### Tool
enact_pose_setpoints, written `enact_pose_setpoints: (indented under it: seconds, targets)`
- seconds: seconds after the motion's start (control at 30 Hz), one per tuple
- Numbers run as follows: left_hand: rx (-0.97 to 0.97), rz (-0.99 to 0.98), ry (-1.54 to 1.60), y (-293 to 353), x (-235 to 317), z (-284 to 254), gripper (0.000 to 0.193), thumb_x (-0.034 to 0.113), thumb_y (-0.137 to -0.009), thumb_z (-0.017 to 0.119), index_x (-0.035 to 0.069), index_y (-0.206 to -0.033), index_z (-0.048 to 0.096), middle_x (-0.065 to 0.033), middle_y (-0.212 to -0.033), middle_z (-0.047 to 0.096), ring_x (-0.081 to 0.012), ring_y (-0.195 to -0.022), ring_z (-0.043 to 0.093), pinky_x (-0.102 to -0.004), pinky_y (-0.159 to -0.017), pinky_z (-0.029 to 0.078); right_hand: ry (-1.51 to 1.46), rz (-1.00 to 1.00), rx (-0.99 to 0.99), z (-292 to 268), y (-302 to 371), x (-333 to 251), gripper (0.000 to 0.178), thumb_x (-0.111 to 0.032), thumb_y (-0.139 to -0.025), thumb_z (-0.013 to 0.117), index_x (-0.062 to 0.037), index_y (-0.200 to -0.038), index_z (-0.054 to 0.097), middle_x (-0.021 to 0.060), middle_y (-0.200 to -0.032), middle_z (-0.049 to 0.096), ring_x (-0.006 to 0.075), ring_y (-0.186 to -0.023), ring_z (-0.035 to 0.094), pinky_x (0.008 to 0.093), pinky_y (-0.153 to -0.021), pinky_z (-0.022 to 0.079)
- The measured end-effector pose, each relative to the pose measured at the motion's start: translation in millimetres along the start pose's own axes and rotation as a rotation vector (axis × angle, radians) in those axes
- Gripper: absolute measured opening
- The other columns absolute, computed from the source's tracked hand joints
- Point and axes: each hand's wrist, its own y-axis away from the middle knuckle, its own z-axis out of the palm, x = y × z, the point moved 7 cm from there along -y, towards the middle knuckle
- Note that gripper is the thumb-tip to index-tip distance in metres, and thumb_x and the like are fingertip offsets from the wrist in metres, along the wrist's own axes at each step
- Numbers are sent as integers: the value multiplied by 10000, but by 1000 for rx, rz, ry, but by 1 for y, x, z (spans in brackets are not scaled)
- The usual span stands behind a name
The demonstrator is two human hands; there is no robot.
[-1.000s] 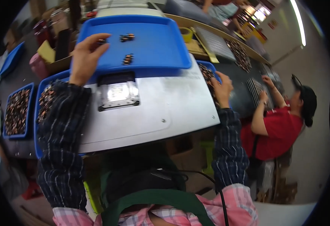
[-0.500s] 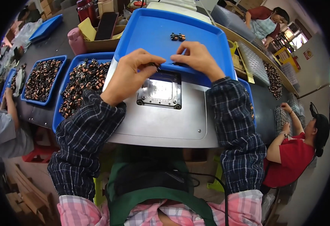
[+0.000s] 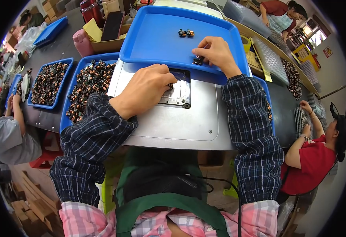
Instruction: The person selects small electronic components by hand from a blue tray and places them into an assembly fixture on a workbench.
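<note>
My left hand [image 3: 144, 90] is closed over the metal fixture [image 3: 179, 94], a plate set in a dark frame in the silver work surface. Its fingertips pinch a small dark part [image 3: 170, 86], mostly hidden by the fingers. Above the front of the large blue tray [image 3: 157, 55], my right hand [image 3: 218, 56] has thumb and fingers pinched at a small black part [image 3: 198, 60]. Farther back in that tray lies a little group of black-and-copper coil parts [image 3: 186, 33].
Blue trays heaped with black-and-copper coils [image 3: 90, 85] stand at left; another is partly hidden at right. A pink bottle [image 3: 82, 42] and a cardboard box with a dark phone [image 3: 113, 27] stand behind. Bubble wrap [image 3: 270, 63] lies right. Co-workers sit on both sides.
My left hand has come down and nearer, from the tray's front edge onto the fixture. My right hand has shifted right and slightly away, and the black part at its fingertips now shows.
</note>
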Motion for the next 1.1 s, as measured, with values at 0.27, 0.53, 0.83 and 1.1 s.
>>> enact_pose_setpoints:
  seconds: [0.27,0.53,0.83,1.1]
  targets:
    - [-31,-2,-17,0,-4,2,153,-11,-690,592,-2,-840,621,-112,-800,567,-280,-756,554,-348,-674,452,-1010,87,-61,-17,32,-27,218,-127,-798,573,19,-959,567,137,-847,607,176,-670,620,206,-519,492]
    - [192,-77,170,10,-14,-29,195,-56,-687,585,6,-871,607,-119,-801,581,-271,-723,570,-303,-644,454,-605,-122,-314,25,64,-66,224,-8,-751,592,10,-974,601,52,-833,596,101,-673,579,191,-562,459]
    - [492,-527,-49,94,-92,-81,183,-16,-727,583,-18,-909,596,-95,-814,579,-168,-707,580,-254,-656,454,-218,-479,-182,39,74,-91,156,-3,-707,616,19,-861,627,109,-784,595,205,-696,573,266,-627,458]
    - [355,-498,-112,80,-109,-73,152,28,-730,587,-16,-875,599,-112,-804,592,-210,-742,591,-277,-681,460,-84,-572,-175,47,72,-98,119,-29,-723,594,3,-830,633,116,-730,561,265,-651,534,319,-606,434]
